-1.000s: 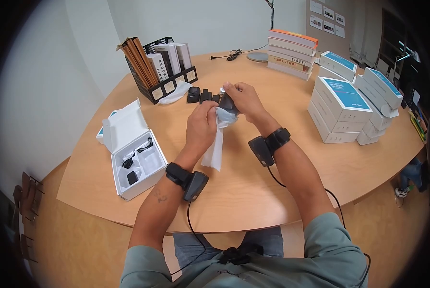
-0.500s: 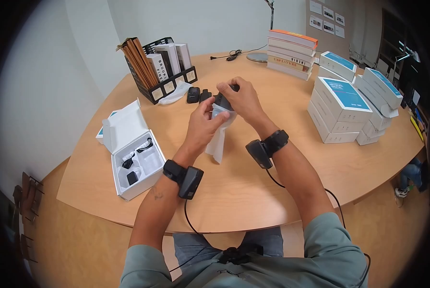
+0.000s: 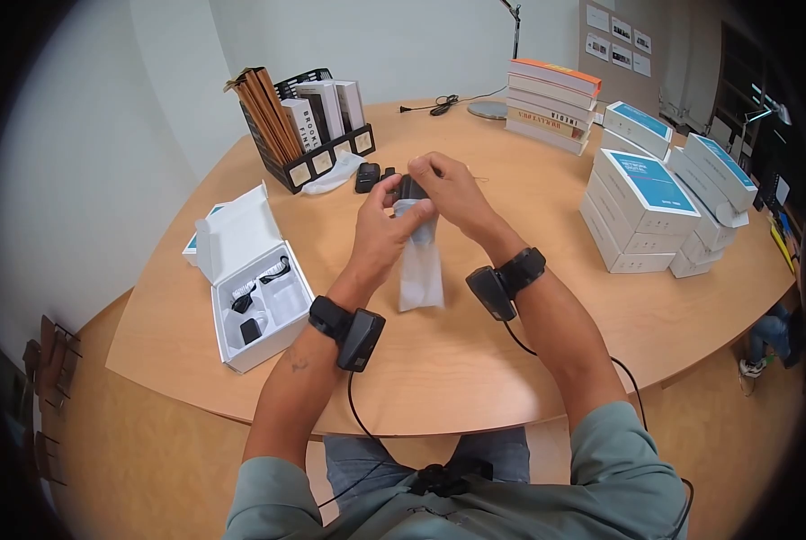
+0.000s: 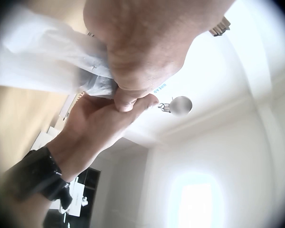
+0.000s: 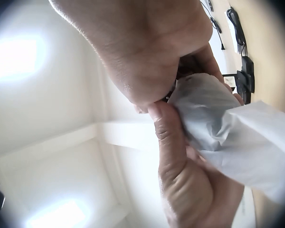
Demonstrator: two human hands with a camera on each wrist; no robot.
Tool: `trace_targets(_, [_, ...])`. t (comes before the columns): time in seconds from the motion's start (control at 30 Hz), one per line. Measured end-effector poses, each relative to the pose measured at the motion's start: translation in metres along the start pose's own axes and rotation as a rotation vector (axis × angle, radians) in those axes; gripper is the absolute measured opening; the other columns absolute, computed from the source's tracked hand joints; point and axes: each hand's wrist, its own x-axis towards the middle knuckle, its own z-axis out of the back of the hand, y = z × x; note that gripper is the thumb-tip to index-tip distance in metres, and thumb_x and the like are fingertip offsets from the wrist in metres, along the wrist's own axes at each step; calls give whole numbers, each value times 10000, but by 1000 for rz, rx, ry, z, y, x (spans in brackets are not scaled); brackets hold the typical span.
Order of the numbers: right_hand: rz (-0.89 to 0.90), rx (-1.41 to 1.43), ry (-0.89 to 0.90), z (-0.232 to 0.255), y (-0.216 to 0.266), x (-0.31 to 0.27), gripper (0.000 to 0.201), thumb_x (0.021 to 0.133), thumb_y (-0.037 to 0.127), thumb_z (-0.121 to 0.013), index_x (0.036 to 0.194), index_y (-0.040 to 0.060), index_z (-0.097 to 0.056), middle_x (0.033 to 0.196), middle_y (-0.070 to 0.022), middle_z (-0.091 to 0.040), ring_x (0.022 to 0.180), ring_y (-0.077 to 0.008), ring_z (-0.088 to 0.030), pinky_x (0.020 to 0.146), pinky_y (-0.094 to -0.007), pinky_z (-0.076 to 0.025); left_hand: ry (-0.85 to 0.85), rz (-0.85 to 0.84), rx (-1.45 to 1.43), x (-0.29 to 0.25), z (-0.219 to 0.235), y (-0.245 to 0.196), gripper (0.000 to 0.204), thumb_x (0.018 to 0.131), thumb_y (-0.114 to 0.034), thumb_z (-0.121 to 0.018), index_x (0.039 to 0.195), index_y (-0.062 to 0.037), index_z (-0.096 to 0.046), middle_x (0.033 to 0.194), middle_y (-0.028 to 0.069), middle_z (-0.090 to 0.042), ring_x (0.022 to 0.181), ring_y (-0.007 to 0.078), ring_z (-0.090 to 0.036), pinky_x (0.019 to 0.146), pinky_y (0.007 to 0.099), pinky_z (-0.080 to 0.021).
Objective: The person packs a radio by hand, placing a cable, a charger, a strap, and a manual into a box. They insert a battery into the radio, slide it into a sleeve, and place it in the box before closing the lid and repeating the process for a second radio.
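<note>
A black device [image 3: 410, 187] sits partly inside a thin white sleeve bag [image 3: 421, 270], whose loose end hangs toward me over the table. My left hand [image 3: 380, 236] grips the bag and device from the left, thumb across the front. From above, my right hand [image 3: 457, 196] pinches the device's top end at the bag's mouth. In the right wrist view the device's dark shape shows through the translucent bag [image 5: 204, 111], and the right hand hides most of its bare end. Just beyond my left fingers, a small black device [image 3: 367, 177] stands on the table.
An open white box [image 3: 286, 340] with black parts and cables in its compartments lies at left. Behind stands a black file rack [image 3: 306, 171] beside another crumpled white bag [image 3: 333, 173]. Stacked books [image 3: 549, 106] and several white-and-blue boxes [image 3: 632, 211] occupy the right side.
My right hand has shifted slightly left and down over the device. The left thumb now lies across the bag, and the bag's bunched end has spread out, hanging flatter and wider.
</note>
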Motion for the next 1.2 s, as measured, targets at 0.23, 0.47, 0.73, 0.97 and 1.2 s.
trace_targets(0.23, [-92, 150, 295, 3, 9, -8, 475, 1043, 466, -497, 1118, 20, -645, 972, -26, -634, 868, -122, -541, 725, -318, -483, -24, -44, -104, 2, 6, 0, 654, 907, -205, -777, 1428, 15, -448, 1197, 90, -603, 1073, 147, -602, 915, 283, -513])
trace_targets(0.47, [-220, 41, 546, 4, 9, -18, 708, 896, 511, -687, 1449, 139, -448, 1249, -77, -566, 1105, -212, -545, 855, -379, -509, -161, 95, -261, 11, 13, 21, 462, 943, -221, -737, 1297, 13, -556, 1117, 77, -634, 990, 131, -627, 838, 268, -537])
trace_targets(0.73, [32, 103, 445, -24, -26, -12, 754, 850, 278, -772, 1482, 88, -408, 1292, -99, -574, 1157, -204, -553, 911, -353, -496, -199, 212, -353, 8, 22, 22, 318, 1001, -264, -651, 1115, 32, -632, 1003, 68, -652, 906, 126, -632, 768, 269, -546])
trace_targets(0.97, [-139, 266, 306, -19, -16, -8, 592, 881, 186, -714, 1397, -2, -493, 1220, -131, -619, 1085, -189, -603, 906, -327, -503, -232, 159, -534, 7, 7, 18, 476, 1047, -453, -505, 1305, -55, -535, 1129, 101, -621, 1005, 209, -629, 921, 380, -528])
trace_targets(1.2, [-31, 206, 57, -6, 7, -8, 753, 906, 214, -701, 1528, 0, -335, 1217, -156, -609, 1064, -220, -601, 903, -358, -512, 350, 260, -618, -3, 11, 16, 600, 952, -464, -669, 1365, -80, -463, 1146, 89, -620, 1053, 226, -635, 917, 418, -554])
